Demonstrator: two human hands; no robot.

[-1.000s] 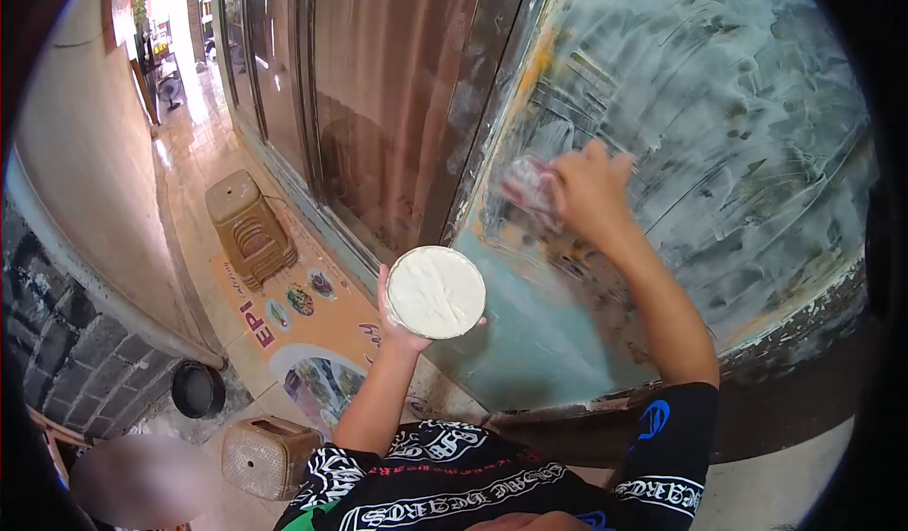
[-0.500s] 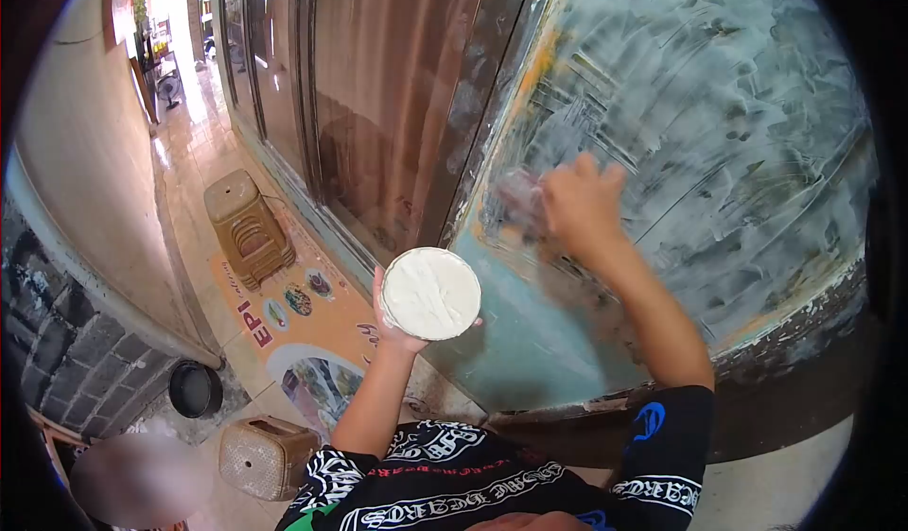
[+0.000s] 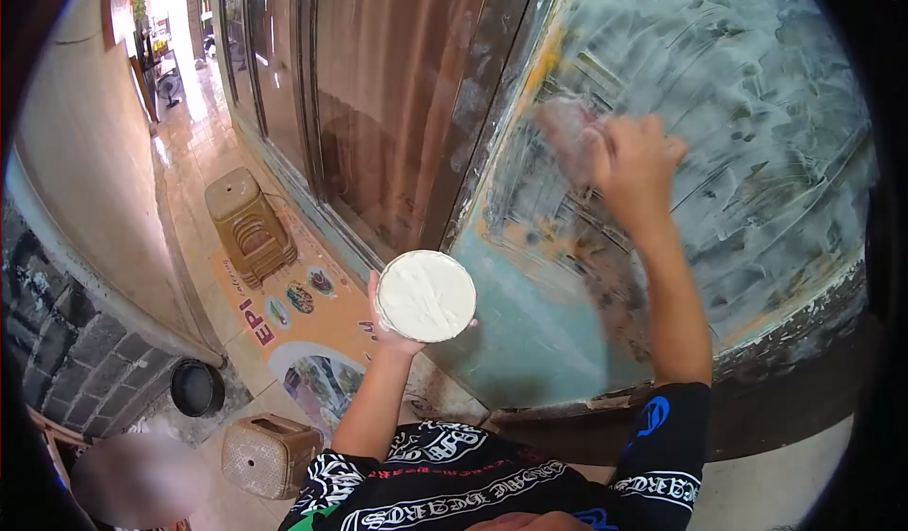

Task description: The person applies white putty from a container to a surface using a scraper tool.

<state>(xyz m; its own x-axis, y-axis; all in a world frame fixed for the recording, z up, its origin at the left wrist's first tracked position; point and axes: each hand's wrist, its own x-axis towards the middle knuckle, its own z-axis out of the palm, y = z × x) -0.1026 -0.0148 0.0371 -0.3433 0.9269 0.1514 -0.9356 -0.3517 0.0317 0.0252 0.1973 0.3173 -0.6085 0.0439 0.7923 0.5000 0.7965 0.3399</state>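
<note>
My left hand [image 3: 401,344] is wrapped round the underside and rim of a round tub of white putty [image 3: 427,296], its smeared top facing me. Part of the hand is hidden beneath the tub. Up on the wall panel [image 3: 738,181], my right hand [image 3: 636,167] is closed round a flat putty spreader [image 3: 570,139], blurred by motion. The spreader is against or very close to the panel, near its left edge. Thin whitish streaks cover much of the dark grey-green surface, while the lower left part shows plain pale green.
To the left stands a sliding glass door [image 3: 378,87] with brown curtains. Below it a printed banner [image 3: 350,318] lies on the tiles, with a plastic stool [image 3: 248,224] on it. Another stool [image 3: 270,457] and a black basin [image 3: 196,387] are lower left, near a block wall [image 3: 71,365].
My right hand has moved up and slightly right along the panel with the spreader. My left hand and the tub have shifted only slightly left.
</note>
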